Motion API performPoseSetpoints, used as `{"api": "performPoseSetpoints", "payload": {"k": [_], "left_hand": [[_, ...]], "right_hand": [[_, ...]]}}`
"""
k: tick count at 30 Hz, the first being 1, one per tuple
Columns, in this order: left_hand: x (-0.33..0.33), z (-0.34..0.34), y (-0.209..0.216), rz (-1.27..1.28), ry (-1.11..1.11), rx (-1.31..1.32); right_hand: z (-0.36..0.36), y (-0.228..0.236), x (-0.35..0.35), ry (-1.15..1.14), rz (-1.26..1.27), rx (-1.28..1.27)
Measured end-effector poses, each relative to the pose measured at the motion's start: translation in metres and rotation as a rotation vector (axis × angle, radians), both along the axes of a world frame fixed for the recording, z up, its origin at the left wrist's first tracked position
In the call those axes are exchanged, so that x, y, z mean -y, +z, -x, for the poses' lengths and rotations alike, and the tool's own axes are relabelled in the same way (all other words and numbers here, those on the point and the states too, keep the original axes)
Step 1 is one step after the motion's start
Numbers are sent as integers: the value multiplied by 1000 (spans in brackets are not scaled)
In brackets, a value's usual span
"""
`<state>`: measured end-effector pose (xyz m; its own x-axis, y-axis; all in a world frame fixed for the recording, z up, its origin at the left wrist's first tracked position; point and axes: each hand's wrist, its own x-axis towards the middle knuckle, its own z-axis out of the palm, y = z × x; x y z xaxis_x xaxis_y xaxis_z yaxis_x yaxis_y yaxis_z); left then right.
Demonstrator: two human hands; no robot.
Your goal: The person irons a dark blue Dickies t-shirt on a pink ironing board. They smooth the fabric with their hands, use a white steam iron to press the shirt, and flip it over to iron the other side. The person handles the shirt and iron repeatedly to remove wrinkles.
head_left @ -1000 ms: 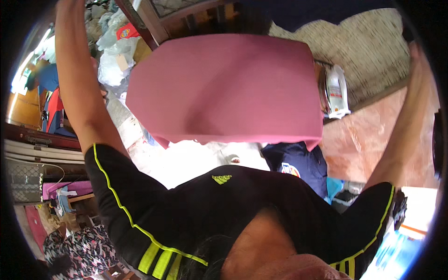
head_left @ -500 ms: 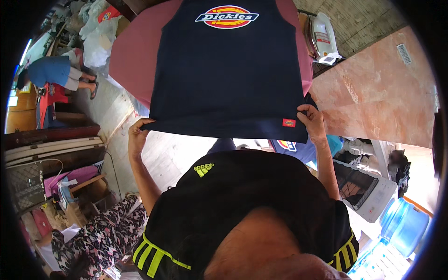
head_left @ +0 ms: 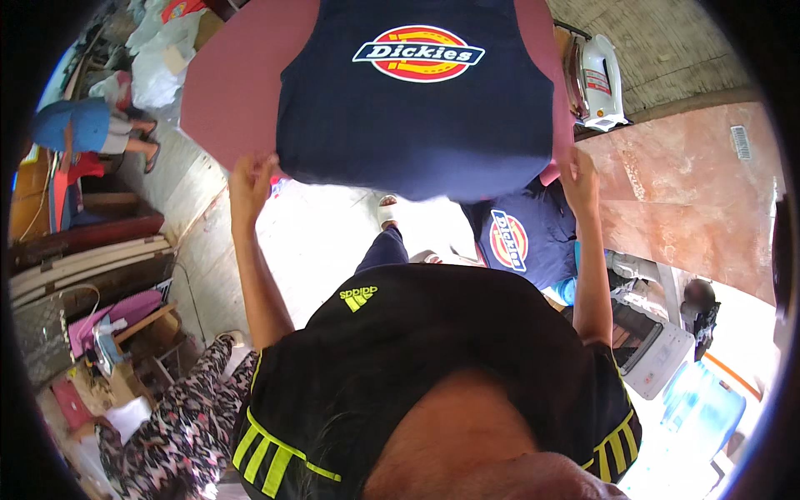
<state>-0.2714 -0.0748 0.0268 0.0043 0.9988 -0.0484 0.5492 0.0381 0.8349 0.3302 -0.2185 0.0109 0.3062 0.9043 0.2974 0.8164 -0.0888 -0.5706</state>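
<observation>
**Shirt spread on pink tabletop**

Your left hand [head_left: 250, 179] and right hand [head_left: 578, 177] each pinch a hem corner of the navy shirt [head_left: 417, 108], flat on the pink tabletop [head_left: 229, 92]. Iron [head_left: 596, 79] sits right; second navy garment [head_left: 521, 242] hangs below the edge.

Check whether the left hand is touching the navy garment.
Touching: the head view shows the left hand gripping the lower corner of the navy garment.
</observation>
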Motion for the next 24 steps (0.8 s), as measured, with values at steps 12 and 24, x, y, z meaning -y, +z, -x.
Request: {"api": "performPoseSetpoints", "payload": {"k": [12,24], "left_hand": [[-157,-54,10,-290,70,-260],[-200,-37,29,-20,-137,-156]], "right_hand": [[17,14,-156,-306,65,218],[3,47,-197,-180,209,160]]}}
